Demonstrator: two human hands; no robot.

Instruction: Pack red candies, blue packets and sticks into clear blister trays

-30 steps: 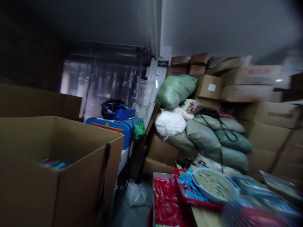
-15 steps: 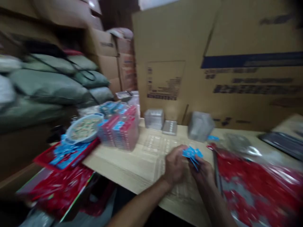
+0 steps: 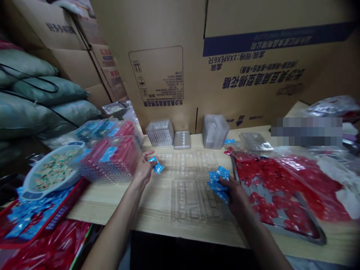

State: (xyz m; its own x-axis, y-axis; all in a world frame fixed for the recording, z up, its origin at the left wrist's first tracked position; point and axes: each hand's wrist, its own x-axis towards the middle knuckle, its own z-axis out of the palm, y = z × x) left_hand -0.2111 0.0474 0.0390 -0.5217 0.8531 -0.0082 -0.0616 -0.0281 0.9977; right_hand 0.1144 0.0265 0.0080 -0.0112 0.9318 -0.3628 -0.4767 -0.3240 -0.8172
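Observation:
Between its thumb and fingers, my left hand pinches a small blue packet above the table's left part, beside the stacked boxes of red and blue packets. My right hand grips a bunch of blue packets, spread like a fan, near the metal tray. Clear plastic trays with compartments lie in two rows on the wooden table between and below my hands. My right hand hides part of the row nearest me.
Right, a metal tray holds red packets. Stacked clear trays stand before a large cardboard box. Left are filled clear boxes, a blue-white basket of small pieces, and a red tray of blue packets.
My hands have moved apart: the left has gone left with one blue packet, while the right keeps the bunch. The view has turned right and sharpened.

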